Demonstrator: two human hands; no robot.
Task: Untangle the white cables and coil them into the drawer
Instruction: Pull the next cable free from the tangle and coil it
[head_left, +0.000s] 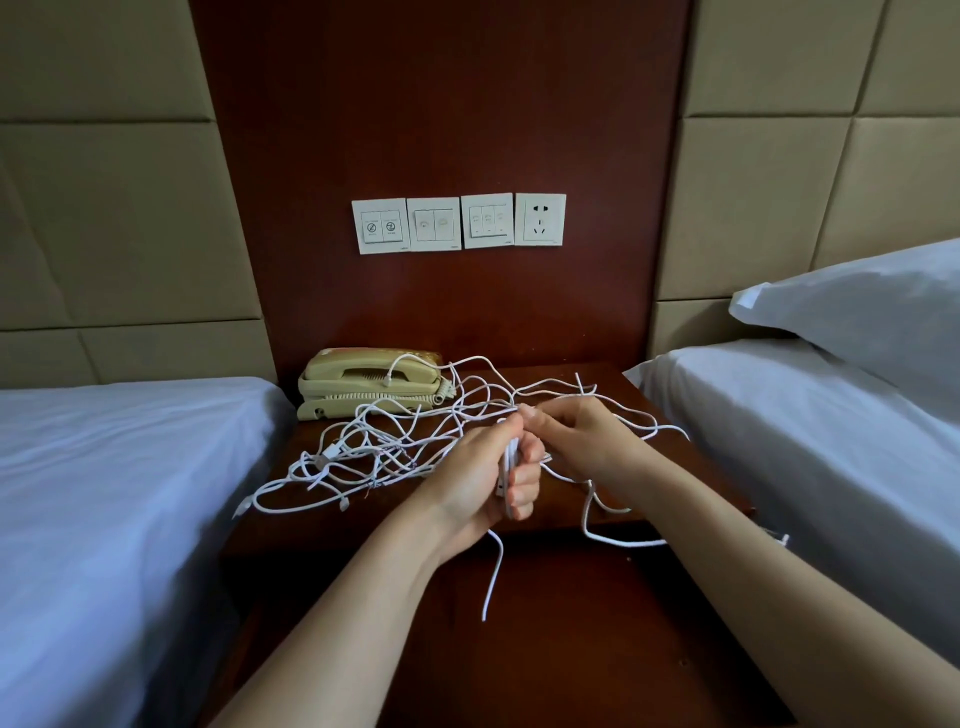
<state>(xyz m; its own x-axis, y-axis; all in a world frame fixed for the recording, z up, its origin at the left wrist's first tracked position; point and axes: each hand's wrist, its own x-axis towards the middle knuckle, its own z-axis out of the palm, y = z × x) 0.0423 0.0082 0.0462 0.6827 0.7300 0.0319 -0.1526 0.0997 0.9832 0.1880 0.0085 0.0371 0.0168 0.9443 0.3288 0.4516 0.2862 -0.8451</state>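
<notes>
Left bed (104, 493): white sheet, just beside the counter (332, 530).
Phone (363, 382): beige, at the counter's back left; one cable end is draped over its handset.
Cables (374, 457): thin white leads in a loose tangle, spread from the front left corner across to the right edge, with small plugs showing among the loops.
Handling (judged): light, limp, smooth-jacketed. Loops will likely slide, then cinch at crossings if pulled hard. Plugs are the likely snag points.
Left hand (488, 478): fingers curled round a small bundle of gathered loops held upright. One free end hangs below the palm, off the counter front.
Right hand (576, 436): thumb and fingertips pinch a single strand just beside the left thumb.
Where to hold (judged): near a plug end, feeding strand by strand into the held bundle.
Right bed (779, 441): white sheet and pillow (857, 322); a cable loop trails over the counter's edge on this side.
Drawer: cannot make it out.
</notes>
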